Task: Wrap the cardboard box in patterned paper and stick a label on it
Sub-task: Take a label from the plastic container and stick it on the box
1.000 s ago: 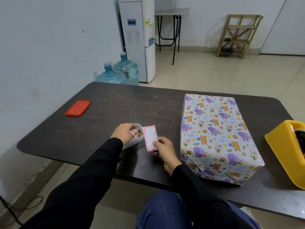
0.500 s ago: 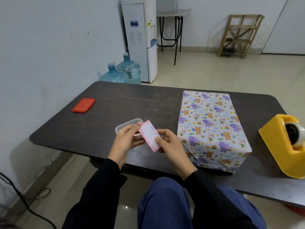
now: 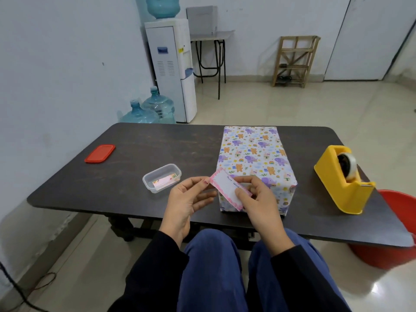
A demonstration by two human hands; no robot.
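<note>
The box (image 3: 255, 158), fully covered in white paper printed with elephants and bears, stands on the dark table (image 3: 146, 149) right of centre. A pink-edged white label (image 3: 227, 188) with handwriting is held in the air in front of the box's near left corner. My right hand (image 3: 256, 203) pinches its lower right part between thumb and fingers. My left hand (image 3: 189, 199) touches the label's top left corner with its fingertips.
A small clear plastic tub (image 3: 162, 177) holding more labels sits left of my hands, its red lid (image 3: 100, 153) farther left. A yellow tape dispenser (image 3: 344, 179) stands at the table's right end, a red bucket (image 3: 391, 233) on the floor beyond it.
My left hand has left the tub and come to the label's corner. Both hands and the label have drifted right, in front of the box. The view has tilted up and back.
</note>
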